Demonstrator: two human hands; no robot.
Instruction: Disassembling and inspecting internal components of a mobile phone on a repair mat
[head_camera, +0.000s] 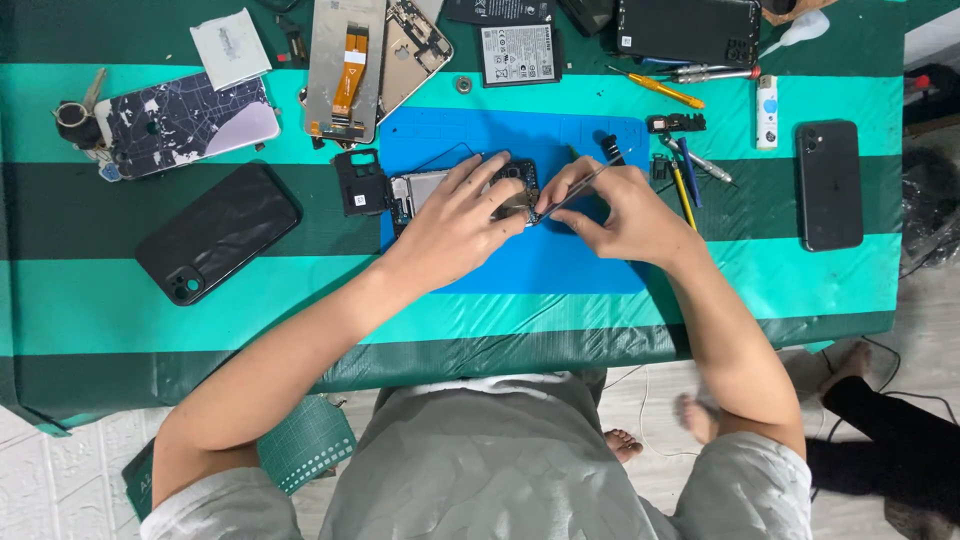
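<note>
Much of the opened phone (455, 188) on the blue mat (520, 140) is covered by the left hand (455, 222). At the table's far edge, a black phone (688, 28) is cut off.

The bench (120, 300) wears a cloth striped in dark and bright green. A blue mat (560, 265) lies at its centre. A black phone (217, 232) lies left of centre, a cracked phone back (185, 122) at upper left, another black phone (829, 184) at right, and a battery (517, 53) and a yellow-handled screwdriver (658, 89) along the top.
</note>
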